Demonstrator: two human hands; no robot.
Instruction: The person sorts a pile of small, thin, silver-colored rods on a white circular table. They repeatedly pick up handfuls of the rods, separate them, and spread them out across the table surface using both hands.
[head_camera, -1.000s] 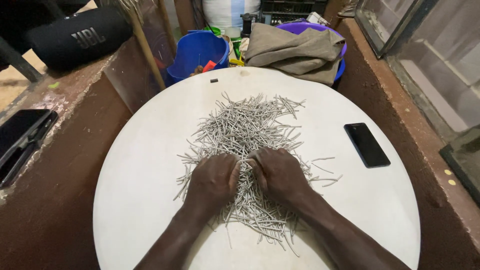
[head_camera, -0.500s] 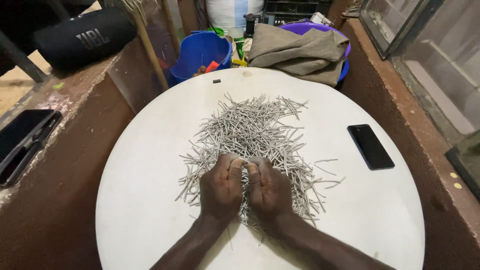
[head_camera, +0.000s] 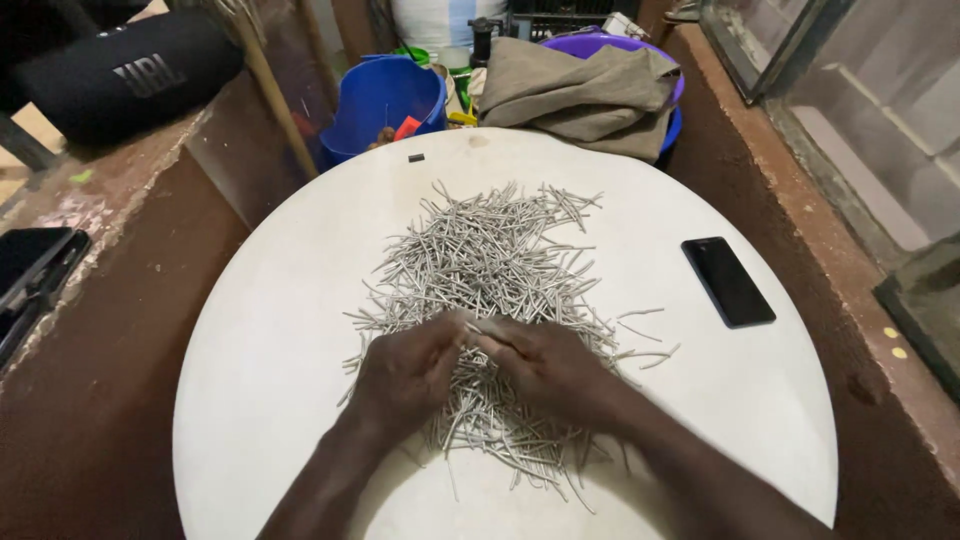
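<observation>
A wide heap of thin grey metal sticks (head_camera: 490, 260) covers the middle of a round white table (head_camera: 260, 350). My left hand (head_camera: 405, 370) and my right hand (head_camera: 550, 365) rest side by side on the near edge of the heap, fingertips meeting at the centre. Both hands have their fingers curled around a small bunch of sticks pinched between them. More sticks lie under my palms and wrists, partly hidden.
A black phone (head_camera: 728, 281) lies on the table's right side. Behind the table stand a blue bucket (head_camera: 380, 100) and a purple basin holding a folded grey-brown cloth (head_camera: 580, 85). A black cylindrical speaker (head_camera: 120, 80) and a dark device (head_camera: 30, 280) sit on the brown ledge at left.
My hands, spread flat on the heap a second ago, drew together and closed on a bunch of sticks. The view shifted slightly.
</observation>
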